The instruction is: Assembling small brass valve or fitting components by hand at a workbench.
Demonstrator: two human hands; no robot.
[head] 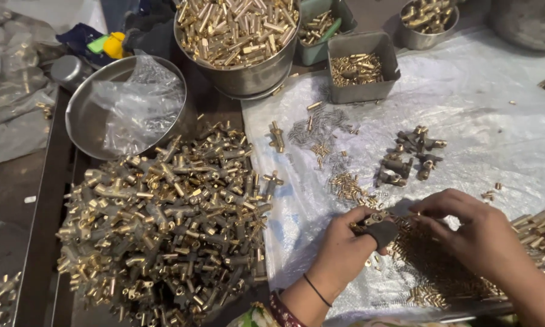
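Observation:
My left hand [344, 248] grips a small brass fitting [374, 218] with a dark pad over the thumb. My right hand [475, 233] reaches in from the right, its fingertips pinched close to the same fitting, above a patch of tiny brass pins [427, 254] on a white plastic sheet [478, 103]. A big heap of brass T-shaped fittings [169, 218] lies to the left of my left hand. A few assembled dark fittings [409, 157] rest farther out on the sheet.
A large steel pot [239, 36] full of brass tubes stands at the back. Beside it lie a steel dish [88, 121] holding a clear bag, a grey tray [362, 66] of small parts, and a bowl [427, 21]. Loose springs [318, 127] are scattered mid-sheet.

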